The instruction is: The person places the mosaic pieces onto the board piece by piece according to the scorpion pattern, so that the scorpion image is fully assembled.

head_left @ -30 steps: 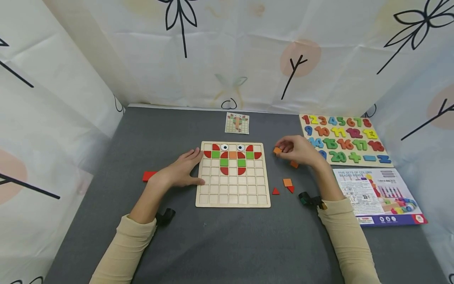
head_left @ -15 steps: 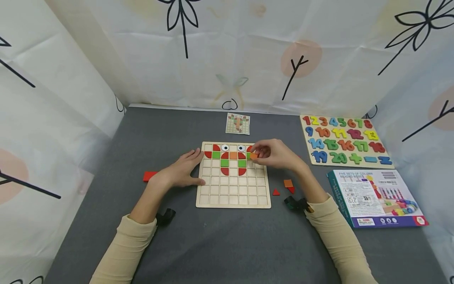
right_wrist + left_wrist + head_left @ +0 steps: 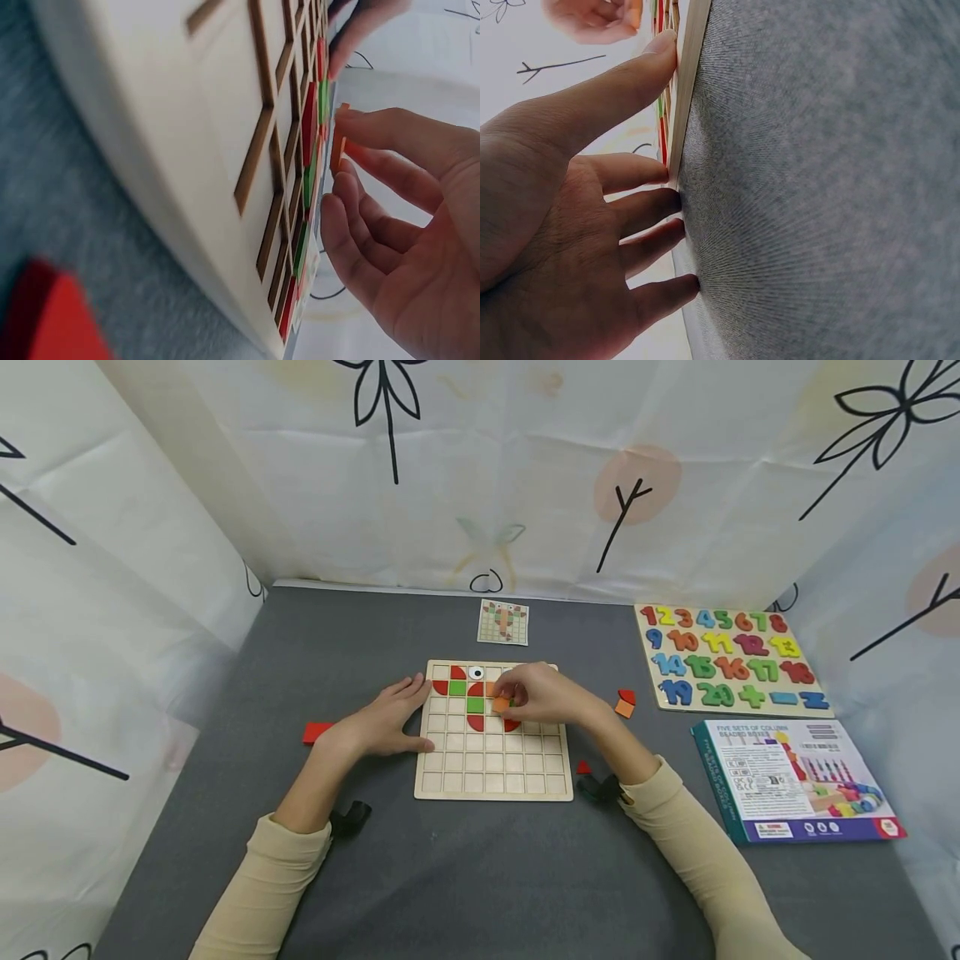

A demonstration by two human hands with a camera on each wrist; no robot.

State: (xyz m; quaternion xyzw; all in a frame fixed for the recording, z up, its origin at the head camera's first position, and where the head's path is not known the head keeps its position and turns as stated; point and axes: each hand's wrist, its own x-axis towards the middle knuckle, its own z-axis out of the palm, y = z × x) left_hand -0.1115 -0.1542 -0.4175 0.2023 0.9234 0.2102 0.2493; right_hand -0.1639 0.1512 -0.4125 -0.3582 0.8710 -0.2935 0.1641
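Observation:
A wooden grid board (image 3: pixel 491 785) lies on the table, its upper rows filled with red, green and orange tiles and a round eye piece (image 3: pixel 476 673). My right hand (image 3: pixel 555 693) is over the board's upper middle, pinching an orange square tile (image 3: pixel 500 704) between thumb and fingers. In the right wrist view this orange tile (image 3: pixel 338 142) appears edge-on, just above the grid. The right hand hides some of the placed tiles. With fingers extended, my left hand (image 3: pixel 386 718) rests against the board's left edge; the left wrist view shows its thumb (image 3: pixel 622 94) touching the rim.
A small pattern card (image 3: pixel 503 622) lies behind the board. Red tiles (image 3: pixel 317 732) sit by the left wrist. Right of the board are an orange tile (image 3: pixel 624 708) and a red triangle (image 3: pixel 583 767). A number puzzle (image 3: pixel 738 695) and a box (image 3: pixel 806 785) occupy the right side.
My right hand has carried the orange tile leftward from the table at the right to above the board's middle columns. The left hand has stayed at the board's edge.

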